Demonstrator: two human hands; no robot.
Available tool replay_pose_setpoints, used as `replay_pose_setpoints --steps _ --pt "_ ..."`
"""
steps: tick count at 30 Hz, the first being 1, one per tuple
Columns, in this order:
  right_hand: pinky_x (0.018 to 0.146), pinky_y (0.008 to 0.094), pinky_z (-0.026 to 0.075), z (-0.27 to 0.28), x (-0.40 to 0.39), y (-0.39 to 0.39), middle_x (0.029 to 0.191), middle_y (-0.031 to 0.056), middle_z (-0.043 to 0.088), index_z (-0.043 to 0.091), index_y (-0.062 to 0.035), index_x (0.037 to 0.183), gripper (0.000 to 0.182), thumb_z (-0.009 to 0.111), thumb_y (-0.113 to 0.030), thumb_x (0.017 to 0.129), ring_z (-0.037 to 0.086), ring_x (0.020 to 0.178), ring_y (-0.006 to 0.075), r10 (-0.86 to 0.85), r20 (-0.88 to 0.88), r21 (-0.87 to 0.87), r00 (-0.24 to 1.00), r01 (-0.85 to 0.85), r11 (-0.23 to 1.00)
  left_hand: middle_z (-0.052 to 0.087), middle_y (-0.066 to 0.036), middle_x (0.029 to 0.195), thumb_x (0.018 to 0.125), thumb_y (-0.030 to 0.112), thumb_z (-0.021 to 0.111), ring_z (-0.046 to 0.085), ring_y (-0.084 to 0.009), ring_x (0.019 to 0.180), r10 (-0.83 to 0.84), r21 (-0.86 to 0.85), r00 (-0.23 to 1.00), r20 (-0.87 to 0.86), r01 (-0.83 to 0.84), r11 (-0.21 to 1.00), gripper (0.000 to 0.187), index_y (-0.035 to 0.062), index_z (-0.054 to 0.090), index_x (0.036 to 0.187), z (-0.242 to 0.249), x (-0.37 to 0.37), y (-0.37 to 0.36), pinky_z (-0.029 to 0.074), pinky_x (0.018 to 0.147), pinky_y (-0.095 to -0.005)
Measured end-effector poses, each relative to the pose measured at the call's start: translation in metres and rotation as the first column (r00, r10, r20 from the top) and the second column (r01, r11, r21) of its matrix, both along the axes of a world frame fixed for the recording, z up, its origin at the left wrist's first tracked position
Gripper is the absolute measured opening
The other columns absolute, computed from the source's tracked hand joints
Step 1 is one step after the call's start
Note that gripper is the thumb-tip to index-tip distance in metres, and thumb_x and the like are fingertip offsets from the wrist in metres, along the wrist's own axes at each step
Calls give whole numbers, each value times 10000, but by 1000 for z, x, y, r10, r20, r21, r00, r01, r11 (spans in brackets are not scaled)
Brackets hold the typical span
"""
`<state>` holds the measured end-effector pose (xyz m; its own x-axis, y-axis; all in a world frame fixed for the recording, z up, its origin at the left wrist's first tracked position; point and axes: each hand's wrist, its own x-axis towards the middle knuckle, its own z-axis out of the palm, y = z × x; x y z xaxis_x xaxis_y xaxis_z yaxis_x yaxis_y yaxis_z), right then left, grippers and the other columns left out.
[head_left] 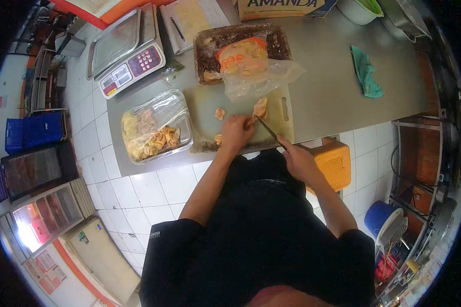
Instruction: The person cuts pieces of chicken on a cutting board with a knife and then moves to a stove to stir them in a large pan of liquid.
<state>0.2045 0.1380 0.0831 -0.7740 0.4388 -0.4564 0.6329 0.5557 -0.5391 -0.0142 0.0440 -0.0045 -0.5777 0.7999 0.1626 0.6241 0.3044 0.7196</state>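
Note:
A piece of meat that looks like chicken (260,108) lies on the cutting board (200,110). My left hand (236,132) has its fingertips bent and pressed on the near end of that meat. In my right hand (297,159) is a knife (270,132), its blade tip at the meat beside my left fingertips. A small cut chunk (219,113) sits on the board beyond my left hand, and another chunk (218,138) is partly hidden by it. To the left stands a clear tray (186,134) of meat pieces, partly covered by plastic film.
Beyond the board, a dark baking pan (202,43) holds a plastic bag (243,57) of meat. A digital scale (130,69), a notebook with a pen (182,25), a green cloth (364,74) and a box (281,9) are on the metal table. An orange stool (335,166) stands below its edge.

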Motion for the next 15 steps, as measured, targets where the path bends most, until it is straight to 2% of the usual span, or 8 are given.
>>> replay_pose_setpoints --steps 2,6,8,11,12,14,15 --pt "790 509 510 -7 -12 -7 1001 258 648 376 -197 1444 498 486 -156 960 636 896 439 17 -63 26 998 -16 1000 655 -137 839 725 192 736 617 -333 841 -67 -80 998 -10 66 995 183 66 686 848 -1 -3 -4 494 748 -441" --pt "827 503 502 -20 -24 -11 1033 261 644 393 -189 1434 490 498 -163 956 630 929 445 -2 -45 54 999 5 999 647 -147 821 732 199 735 620 -339 809 -48 -151 999 10 49 987 197 54 685 857 -3 -6 -7 497 727 -443" --pt "851 498 497 -17 -24 -10 1072 268 636 413 -201 1424 478 499 -159 955 619 972 445 -66 -209 11 976 70 997 638 -154 798 740 208 730 619 -348 766 -39 -94 999 37 42 995 194 46 675 832 -6 -8 -7 498 697 -444" --pt "867 500 492 -15 -19 -5 1110 270 629 416 -207 1425 478 494 -156 957 611 1004 447 -84 -240 -37 967 78 996 628 -148 750 695 160 708 610 -352 777 -11 -129 999 40 16 992 150 45 674 785 2 -7 -5 486 695 -456" --pt "867 500 492 -9 -15 0 1110 270 629 416 -207 1425 478 494 -156 957 611 1004 447 -81 -241 -37 967 74 997 628 -148 750 695 160 708 610 -352 777 -8 -129 999 38 13 992 150 45 674 785 7 -9 -5 486 695 -456" --pt "890 497 486 11 -11 10 1146 270 619 420 -203 1426 476 490 -150 958 608 1024 444 -153 -75 -69 985 147 987 629 -155 769 702 161 691 613 -355 774 7 -230 992 123 21 973 150 40 670 788 16 -15 -8 496 702 -460" --pt "890 497 486 15 -13 10 1146 270 619 420 -203 1426 476 490 -150 958 608 1024 444 -148 -74 -72 986 143 987 629 -155 769 702 161 691 613 -355 774 12 -233 992 123 17 972 150 40 670 788 14 -17 -10 496 702 -460"
